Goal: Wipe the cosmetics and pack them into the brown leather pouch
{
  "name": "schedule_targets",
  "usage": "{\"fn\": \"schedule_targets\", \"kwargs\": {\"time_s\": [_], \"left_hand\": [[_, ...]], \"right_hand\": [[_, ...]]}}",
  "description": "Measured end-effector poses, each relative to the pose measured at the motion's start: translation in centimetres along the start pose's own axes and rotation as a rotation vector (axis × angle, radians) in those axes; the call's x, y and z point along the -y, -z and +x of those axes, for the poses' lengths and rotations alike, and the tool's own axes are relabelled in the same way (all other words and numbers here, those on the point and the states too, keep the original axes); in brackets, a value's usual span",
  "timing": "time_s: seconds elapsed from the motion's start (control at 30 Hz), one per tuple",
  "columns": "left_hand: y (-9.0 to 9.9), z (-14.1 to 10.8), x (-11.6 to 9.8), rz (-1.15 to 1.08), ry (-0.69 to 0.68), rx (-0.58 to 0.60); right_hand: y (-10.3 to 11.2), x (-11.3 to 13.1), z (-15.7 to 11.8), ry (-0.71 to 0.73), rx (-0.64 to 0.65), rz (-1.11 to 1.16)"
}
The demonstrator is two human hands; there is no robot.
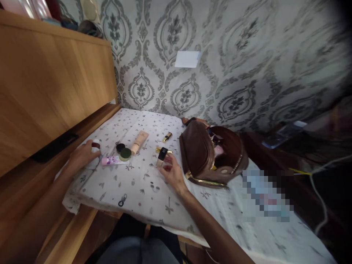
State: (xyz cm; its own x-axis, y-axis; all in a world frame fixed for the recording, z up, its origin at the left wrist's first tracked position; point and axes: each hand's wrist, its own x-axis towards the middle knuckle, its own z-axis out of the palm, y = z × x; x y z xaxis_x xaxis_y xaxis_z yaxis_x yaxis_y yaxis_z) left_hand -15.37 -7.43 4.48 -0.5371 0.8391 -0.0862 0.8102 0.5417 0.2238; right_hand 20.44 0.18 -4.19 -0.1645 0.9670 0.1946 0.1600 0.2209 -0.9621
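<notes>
At the left end of the cloth-covered table, my left hand curls around a white container with a brown band. My right hand pinches a small bottle with a black cap and a paler lower part, near the middle of the cloth. A gold tube shows partly behind that bottle. Farther back lies a small gold-and-black lipstick tube. Between my hands are a peach squeeze tube, a pink-and-white tube, a round green-lidded jar and a small round black item.
An unzipped brown bag stands right of my right hand, with items inside. A wooden cabinet rises at the left. Patterned wallpaper backs the table. A blurred, pixelated item lies at the right, near a white cable.
</notes>
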Motion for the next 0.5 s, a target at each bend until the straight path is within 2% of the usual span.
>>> {"fn": "schedule_targets", "kwargs": {"time_s": [0.1, 0.17, 0.2, 0.27, 0.33, 0.4, 0.5], "left_hand": [[0.4, -0.4, 0.4, -0.248, -0.033, -0.129], [0.8, -1.6, -0.6, -0.487, -0.124, -0.226], [0.9, -2.5, -1.6, -0.596, -0.183, -0.241], [0.8, -4.7, -4.6, -0.711, -0.344, -0.144], [0.2, -7.0, -8.1, -0.766, -0.49, -0.043], [-1.0, -8.7, -11.1, -0.749, -0.565, 0.0], [-2.8, -9.6, -13.8, -0.67, -0.643, -0.14]], "right_hand": [[0.9, 1.0, -1.6, 0.094, -0.155, -0.061], [1.0, 2.4, -2.8, 0.126, -0.15, -0.062], [0.7, 3.3, -3.3, 0.123, -0.082, -0.021], [-0.7, 4.9, -4.0, 0.078, 0.154, 0.138], [-2.6, 6.1, -4.3, -0.037, 0.353, 0.363], [-4.6, 6.8, -4.5, -0.182, 0.443, 0.578], [-6.0, 6.6, -4.5, -0.3, 0.451, 0.735]]}}
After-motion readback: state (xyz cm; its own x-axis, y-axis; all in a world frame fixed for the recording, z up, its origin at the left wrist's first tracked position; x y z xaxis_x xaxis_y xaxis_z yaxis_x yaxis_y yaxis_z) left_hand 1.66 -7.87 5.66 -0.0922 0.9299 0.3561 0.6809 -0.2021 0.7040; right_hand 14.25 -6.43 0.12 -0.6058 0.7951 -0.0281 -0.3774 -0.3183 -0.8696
